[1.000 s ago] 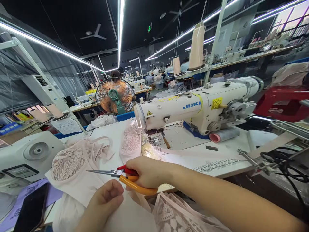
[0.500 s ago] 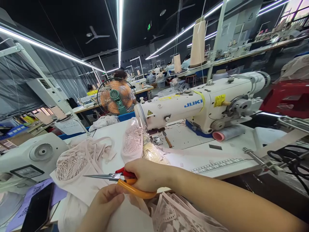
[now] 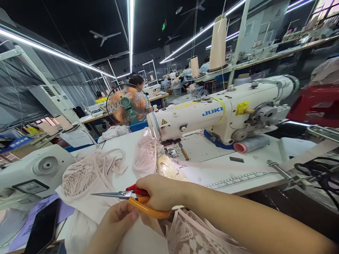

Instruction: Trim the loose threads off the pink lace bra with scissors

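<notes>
My right hand [image 3: 160, 192] is closed round a pair of scissors [image 3: 150, 209] with red and orange handles. Their blades lie nearly together and point left, above the pale fabric. Just below, my left hand [image 3: 116, 220] pinches the edge of a pale pink garment [image 3: 144, 234] between thumb and fingers. Lace of the same colour [image 3: 185, 229] hangs under my right forearm. To the left lies a lace bra piece [image 3: 82, 178] with straps, and another lace cup [image 3: 145, 155] rests by the sewing machine's needle end.
A white sewing machine [image 3: 190, 118] stands across the table behind my hands. At the left are a second machine head [image 3: 43, 169] and a black phone [image 3: 43, 225] on purple paper. A fan [image 3: 127, 106] stands beyond the table, near a seated person. A thread cone [image 3: 250, 144] lies at the right.
Both hands, the scissors and the garment stay almost in the same place. The person behind the fan has shifted, with the head more visible now.
</notes>
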Demonstrator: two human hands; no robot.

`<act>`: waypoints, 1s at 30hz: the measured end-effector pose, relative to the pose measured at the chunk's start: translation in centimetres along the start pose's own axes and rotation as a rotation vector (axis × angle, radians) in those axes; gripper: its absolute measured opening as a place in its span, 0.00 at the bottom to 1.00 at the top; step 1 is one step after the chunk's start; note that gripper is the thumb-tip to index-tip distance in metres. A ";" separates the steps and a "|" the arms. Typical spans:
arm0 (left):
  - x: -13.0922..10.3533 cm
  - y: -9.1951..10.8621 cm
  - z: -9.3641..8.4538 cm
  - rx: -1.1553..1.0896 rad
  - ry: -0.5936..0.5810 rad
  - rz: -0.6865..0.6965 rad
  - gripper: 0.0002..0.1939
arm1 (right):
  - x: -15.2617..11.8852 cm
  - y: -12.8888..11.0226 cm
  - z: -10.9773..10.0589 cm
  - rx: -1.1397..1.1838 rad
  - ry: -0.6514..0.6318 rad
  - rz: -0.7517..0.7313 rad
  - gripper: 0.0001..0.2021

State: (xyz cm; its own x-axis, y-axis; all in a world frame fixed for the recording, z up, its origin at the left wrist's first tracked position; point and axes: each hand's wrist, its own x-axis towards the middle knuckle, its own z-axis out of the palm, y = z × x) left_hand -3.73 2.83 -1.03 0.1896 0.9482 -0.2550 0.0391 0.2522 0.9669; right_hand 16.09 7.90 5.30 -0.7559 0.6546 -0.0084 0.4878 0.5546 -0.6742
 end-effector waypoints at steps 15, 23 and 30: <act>-1.1 2.3 1.5 -0.129 -0.083 -0.093 0.16 | -0.2 0.6 0.8 0.172 0.040 -0.069 0.14; -0.9 1.1 1.2 0.150 0.117 0.095 0.19 | -0.4 1.0 2.2 0.390 0.176 0.020 0.14; -1.1 1.0 1.7 0.134 0.352 0.175 0.18 | -3.3 1.3 3.7 0.583 0.371 0.109 0.12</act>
State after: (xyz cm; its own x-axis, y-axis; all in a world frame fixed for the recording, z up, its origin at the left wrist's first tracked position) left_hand -2.26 1.67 0.23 -0.1418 0.9885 -0.0525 0.1678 0.0762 0.9829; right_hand 17.59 4.56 1.68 -0.4660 0.8808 0.0845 0.1601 0.1778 -0.9709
